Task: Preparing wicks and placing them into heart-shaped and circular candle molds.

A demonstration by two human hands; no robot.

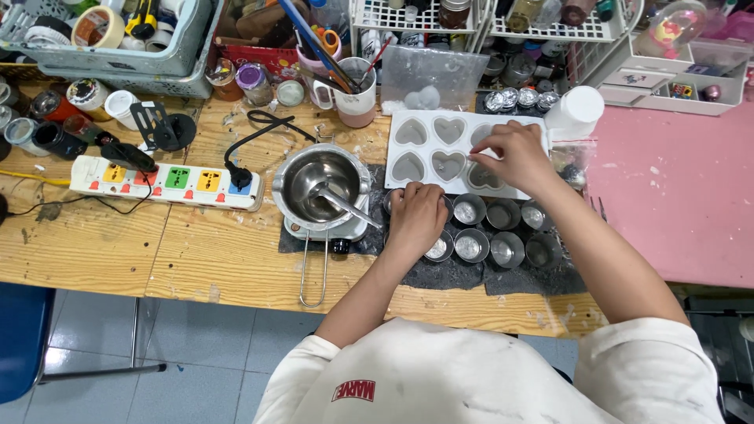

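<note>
My left hand (pixel 416 216) rests curled over a small round metal tin at the front left of a cluster of several small tins (pixel 503 232) on a dark mat. My right hand (pixel 510 155) hovers over a white silicone mould with heart-shaped cavities (pixel 428 145), thumb and forefinger pinched together above a cavity on its right side; what they pinch is too small to tell. Left of the tins, a steel melting pot (pixel 318 184) with a spoon in it sits on a small heater.
A white power strip (pixel 165 182) with coloured sockets lies at left, a black cable plugged in. Jars, tape rolls, a cup of tools (pixel 353 94) and wire baskets crowd the back. A pink surface (pixel 675 188) lies right. The wooden table edge (pixel 236 294) runs along the front.
</note>
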